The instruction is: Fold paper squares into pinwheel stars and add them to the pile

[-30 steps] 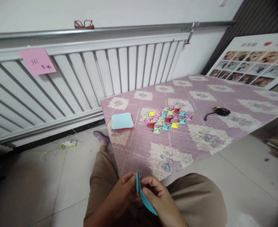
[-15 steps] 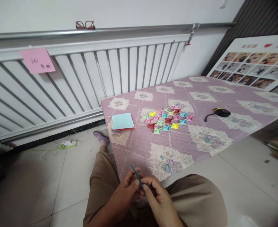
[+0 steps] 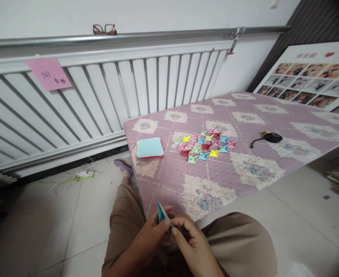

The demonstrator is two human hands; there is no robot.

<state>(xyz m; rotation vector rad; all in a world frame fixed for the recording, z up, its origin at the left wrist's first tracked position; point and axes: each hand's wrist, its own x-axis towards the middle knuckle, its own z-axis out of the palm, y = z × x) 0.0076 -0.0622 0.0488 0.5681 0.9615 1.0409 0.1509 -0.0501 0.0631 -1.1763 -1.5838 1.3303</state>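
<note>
A folded piece of blue paper [image 3: 162,214] is pinched between my hands above the near corner of the table, its pointed end sticking up and away from me. My left hand [image 3: 157,227] grips it from the left, thumb on top. The fingertips of my right hand [image 3: 188,234] close on its lower right end. Farther up the tabletop lie several small folded paper pieces [image 3: 205,147] in pink, green, yellow, blue and red, set in slanting rows. To their left rests a stack of square paper sheets [image 3: 150,148], light blue on top with red showing underneath.
A purple flowered cloth covers the table [image 3: 169,181]. A black object with a strap [image 3: 271,137] lies toward the right. Behind stand a white radiator [image 3: 146,82] with a pink note [image 3: 49,74] and a photo board [image 3: 308,79]. A power strip [image 3: 84,175] is on the floor.
The blue paper has turned in my hands, from nearly edge-on to showing a wider folded face. Both hands stay in almost the same place.
</note>
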